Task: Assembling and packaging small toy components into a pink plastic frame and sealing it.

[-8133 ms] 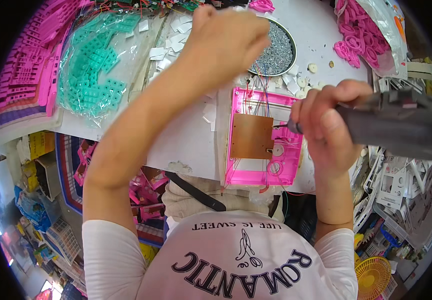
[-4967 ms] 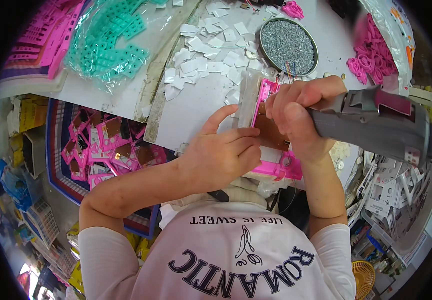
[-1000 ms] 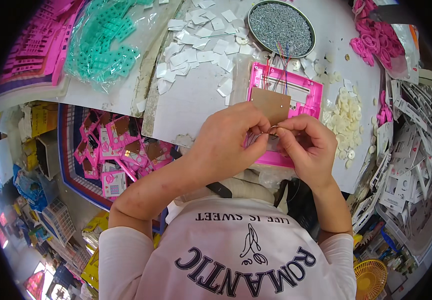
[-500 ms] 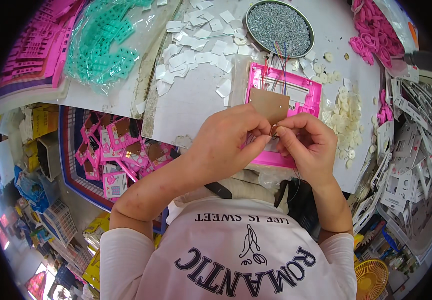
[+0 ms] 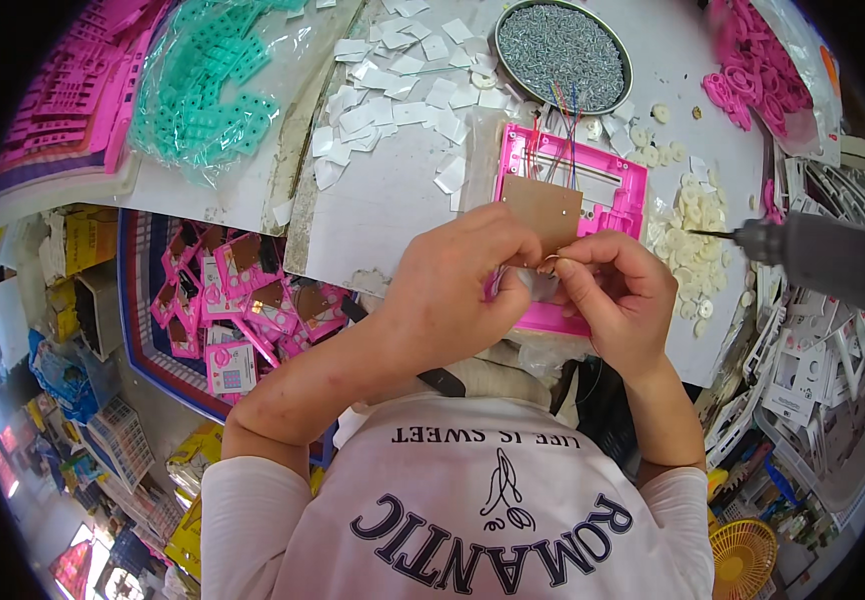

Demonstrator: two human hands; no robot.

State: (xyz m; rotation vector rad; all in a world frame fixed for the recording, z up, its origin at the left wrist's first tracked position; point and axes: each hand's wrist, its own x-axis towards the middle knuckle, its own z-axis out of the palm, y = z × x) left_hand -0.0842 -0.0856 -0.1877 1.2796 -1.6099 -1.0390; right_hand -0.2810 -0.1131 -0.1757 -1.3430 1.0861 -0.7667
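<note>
A pink plastic housing (image 5: 633, 185) lies on the worktable in front of me. A brown circuit board (image 5: 543, 205) rests over its middle, with red, blue and other coloured wires (image 5: 571, 135) rising from the far side. My left hand (image 5: 463, 280) and my right hand (image 5: 621, 290) meet over the board's near edge. Both pinch a thin wire (image 5: 552, 260) between thumb and forefinger; fingers partly hide it. An electric screwdriver (image 5: 803, 250) with a thin bit hangs to the right of my right hand, apart from it.
Beyond the housing stands a round pan of screws (image 5: 563, 55). White square pieces (image 5: 383, 110) are scattered left of it, cream discs (image 5: 693, 235) to the right. Bagged green parts (image 5: 218, 90) lie far left; a bin of pink assemblies (image 5: 238, 300) sits below. White panels (image 5: 803, 370) pile up at right.
The electric screwdriver has swung into fuller view from the right, toward the cream discs. My fingers have shifted slightly on the wire, still pinching it over the housing.
</note>
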